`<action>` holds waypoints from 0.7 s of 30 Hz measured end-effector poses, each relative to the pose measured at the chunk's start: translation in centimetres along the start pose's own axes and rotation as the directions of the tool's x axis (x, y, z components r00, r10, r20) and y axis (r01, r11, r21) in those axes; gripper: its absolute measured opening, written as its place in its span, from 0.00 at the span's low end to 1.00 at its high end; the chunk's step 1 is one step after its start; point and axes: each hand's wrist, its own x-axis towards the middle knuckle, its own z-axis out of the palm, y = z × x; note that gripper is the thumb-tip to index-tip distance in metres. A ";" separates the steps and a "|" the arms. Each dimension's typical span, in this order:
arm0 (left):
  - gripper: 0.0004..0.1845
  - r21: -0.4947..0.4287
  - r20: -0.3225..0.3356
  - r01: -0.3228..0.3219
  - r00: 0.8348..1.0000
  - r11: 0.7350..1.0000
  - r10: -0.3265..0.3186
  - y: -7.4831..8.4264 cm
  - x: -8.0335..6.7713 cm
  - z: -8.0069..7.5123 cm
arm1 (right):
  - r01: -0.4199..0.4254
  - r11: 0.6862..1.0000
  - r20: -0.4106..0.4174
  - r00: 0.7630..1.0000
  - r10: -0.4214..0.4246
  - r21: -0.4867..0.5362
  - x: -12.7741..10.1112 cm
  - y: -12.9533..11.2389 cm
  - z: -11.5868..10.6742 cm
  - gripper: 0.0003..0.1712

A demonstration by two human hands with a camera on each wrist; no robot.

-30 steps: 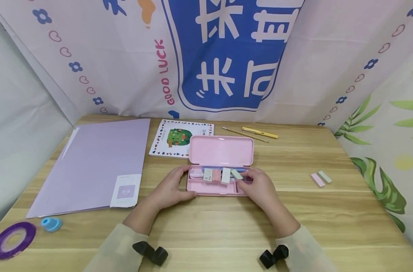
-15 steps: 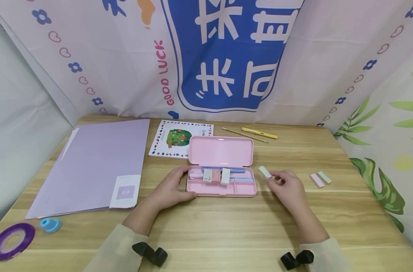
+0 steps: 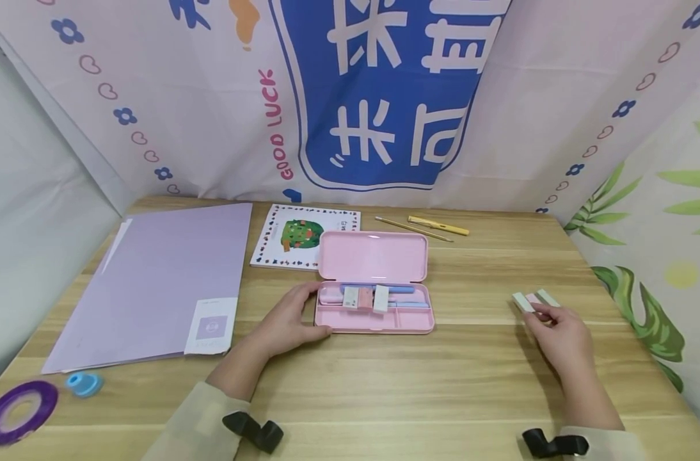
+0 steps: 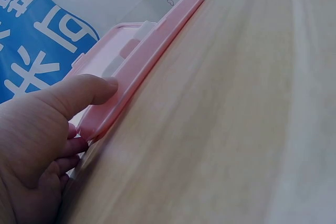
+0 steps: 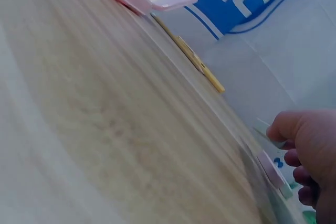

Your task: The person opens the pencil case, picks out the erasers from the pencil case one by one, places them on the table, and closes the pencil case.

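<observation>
An open pink pencil case [image 3: 373,256] lies mid-table, with a blue pen [image 3: 379,288] and three small erasers [image 3: 366,297] in its tray. My left hand [image 3: 283,323] grips the case's left end, thumb along the front edge [image 4: 142,56]. Far to the right, my right hand [image 3: 539,315] pinches a pale eraser [image 3: 521,301] low over the table, right beside a pink eraser [image 3: 534,298] and a green eraser [image 3: 548,296] that lie there. The right wrist view shows my right hand's thumb [image 5: 286,124] on the pale eraser [image 5: 262,127].
A purple folder [image 3: 166,275] covers the left of the wooden table [image 3: 384,384]. A picture booklet [image 3: 304,234] lies behind the case. A yellow pen [image 3: 439,224] and a pencil [image 3: 413,228] lie at the back. A purple tape roll [image 3: 16,410] and blue cap [image 3: 84,383] sit front left.
My right hand lifted the pale eraser out of the case and carried it right, down to the two erasers on the table. The left hand and case stayed put.
</observation>
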 end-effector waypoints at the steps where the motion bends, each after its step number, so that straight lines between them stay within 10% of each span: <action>1: 0.47 0.002 -0.001 0.000 1.000 1.000 0.000 0.0 0.0 0.0 | -0.006 1.000 0.011 1.000 0.006 -0.007 0.1 0.3 -0.1 0.24; 21: 0.47 0.005 0.000 0.001 1.000 1.000 -0.001 0.0 0.0 0.0 | 0.090 0.996 0.048 0.995 -0.090 -0.001 -0.6 -1.8 0.9 0.27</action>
